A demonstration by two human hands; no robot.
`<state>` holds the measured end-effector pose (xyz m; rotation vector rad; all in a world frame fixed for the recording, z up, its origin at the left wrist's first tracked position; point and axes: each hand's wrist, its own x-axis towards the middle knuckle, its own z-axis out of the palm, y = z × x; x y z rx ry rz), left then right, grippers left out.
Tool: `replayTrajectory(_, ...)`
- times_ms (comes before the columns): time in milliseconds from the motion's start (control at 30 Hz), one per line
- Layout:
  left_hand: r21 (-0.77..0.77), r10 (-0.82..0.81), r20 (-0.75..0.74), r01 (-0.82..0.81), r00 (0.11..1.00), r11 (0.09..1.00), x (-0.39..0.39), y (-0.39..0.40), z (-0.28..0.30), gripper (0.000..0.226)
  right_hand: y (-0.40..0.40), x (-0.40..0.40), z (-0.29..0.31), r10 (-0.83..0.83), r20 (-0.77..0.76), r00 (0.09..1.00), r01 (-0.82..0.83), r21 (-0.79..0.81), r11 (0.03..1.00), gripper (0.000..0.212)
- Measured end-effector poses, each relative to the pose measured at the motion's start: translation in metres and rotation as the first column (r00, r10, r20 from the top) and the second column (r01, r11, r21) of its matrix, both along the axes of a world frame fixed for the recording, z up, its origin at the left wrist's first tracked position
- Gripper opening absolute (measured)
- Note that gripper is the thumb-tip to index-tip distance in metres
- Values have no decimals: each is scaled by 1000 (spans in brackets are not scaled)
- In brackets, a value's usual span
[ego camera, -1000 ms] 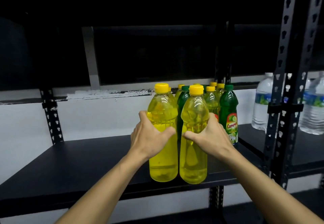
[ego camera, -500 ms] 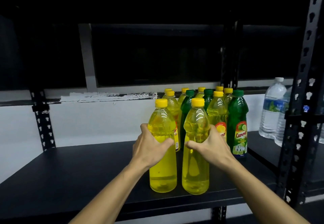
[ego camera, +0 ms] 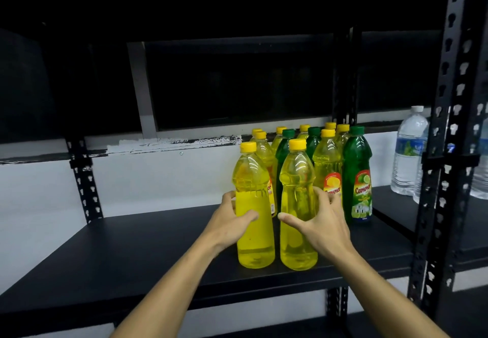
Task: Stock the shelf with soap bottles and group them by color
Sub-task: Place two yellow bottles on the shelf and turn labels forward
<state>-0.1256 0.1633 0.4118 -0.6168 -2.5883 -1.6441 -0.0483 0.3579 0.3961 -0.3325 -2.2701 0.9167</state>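
Two yellow soap bottles with yellow caps stand side by side on the black shelf (ego camera: 132, 253). My left hand (ego camera: 229, 226) grips the left yellow bottle (ego camera: 253, 245) at its middle, thumb across the front. My right hand (ego camera: 324, 229) grips the right yellow bottle (ego camera: 297, 179) the same way. Right behind them stands a cluster of several yellow bottles (ego camera: 327, 163) mixed with green bottles (ego camera: 357, 176); the rear ones are partly hidden.
A black perforated upright post (ego camera: 446, 139) bounds the shelf on the right. Beyond it, clear water bottles (ego camera: 409, 158) stand on the neighbouring shelf. The shelf's left half is bare, with a white wall behind. Another post (ego camera: 84, 179) stands at the back left.
Both hands have slid the two yellow bottles back from the shelf's front edge toward the cluster. My view has shifted, showing more of the cluster.
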Motion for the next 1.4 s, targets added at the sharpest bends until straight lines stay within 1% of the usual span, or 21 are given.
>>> replayTrajectory(67, -20, -10, 8, 11, 1000, 1000, 1, -2, -2, 62, -2, -2, -3, -21, -2, 1000, 21, 3, 1000, 110)
replayTrajectory(133, -22, 7, -2, -7, 1000, 1000, 2, -2, -5, 60, 0, -5, -4, -1, 8, 1000, 1, -6, 1000, 107)
replayTrajectory(200, -12, 43, -22, -43, 999, 999, 3, -2, -7, 62, 5, -8, -6, 57, 8, 998, -57, -47, 997, 105)
replayTrajectory(267, -31, 97, -72, -100, 993, 995, 6, -2, -11, 65, 10, -10, -11, 145, -41, 989, -149, -137, 979, 101)
replayTrajectory(367, -139, 235, -218, -268, 947, 953, 15, 7, -13, 69, 18, -11, -16, 283, -151, 947, -316, -279, 907, 83)
replayTrajectory(433, -169, 325, -294, -384, 899, 908, 26, 17, -13, 74, 24, -12, -18, 354, -187, 916, -399, -334, 854, 68)
replayTrajectory(533, -185, 423, -389, -519, 818, 834, 41, 33, -11, 84, 33, -17, -21, 449, -211, 868, -496, -393, 774, 50)
replayTrajectory(600, -235, 433, -408, -550, 804, 801, 43, 39, -10, 90, 39, -18, -17, 507, -180, 843, -532, -419, 736, 48)
replayTrajectory(633, -267, 415, -394, -534, 820, 802, 40, 40, -11, 95, 40, -16, -14, 525, -154, 837, -535, -429, 728, 49)
replayTrajectory(667, -280, 379, -352, -483, 856, 830, 36, 38, -13, 102, 42, -14, -12, 529, -132, 838, -528, -438, 727, 51)
replayTrajectory(700, -251, 320, -277, -390, 906, 886, 30, 34, -15, 110, 42, -12, -10, 523, -121, 844, -517, -445, 731, 52)
replayTrajectory(767, -68, 109, -87, -115, 990, 991, 15, 22, -16, 117, 41, -7, -9, 469, -124, 875, -472, -436, 766, 62)
replayTrajectory(800, 47, -19, -16, 20, 1000, 999, 8, 16, -15, 116, 40, -6, -9, 416, -122, 901, -429, -398, 811, 72)
replayTrajectory(867, 215, -243, 70, 223, 967, 951, -4, 8, -13, 108, 34, -5, -6, 314, -94, 945, -328, -262, 908, 90)
replayTrajectory(900, 246, -323, 90, 293, 942, 924, -8, 6, -12, 101, 30, -6, -4, 277, -75, 958, -286, -197, 938, 96)
replayTrajectory(967, 241, -433, 89, 403, 897, 883, -14, 5, -10, 85, 22, -9, -2, 224, -63, 973, -231, -126, 965, 101)
replayTrajectory(1033, 232, -468, 86, 439, 880, 868, -17, 4, -11, 77, 21, -13, -6, 196, -93, 976, -207, -136, 969, 99)
replayTrajectory(1133, 239, -369, 56, 347, 928, 907, -16, 5, -17, 76, 27, -16, -12, 238, -118, 964, -260, -238, 936, 84)
replayTrajectory(1233, 165, -155, -30, 158, 987, 974, -9, 11, -25, 73, 35, -17, -14, 332, -137, 933, -359, -308, 881, 73)
replayTrajectory(1300, 120, -5, -81, 14, 997, 993, -4, 18, -26, 78, 37, -17, -13, 382, -126, 916, -402, -321, 857, 70)
replayTrajectory(1400, 84, 130, -106, -121, 986, 989, 2, 27, -26, 91, 40, -16, -11, 441, -93, 893, -445, -340, 829, 70)
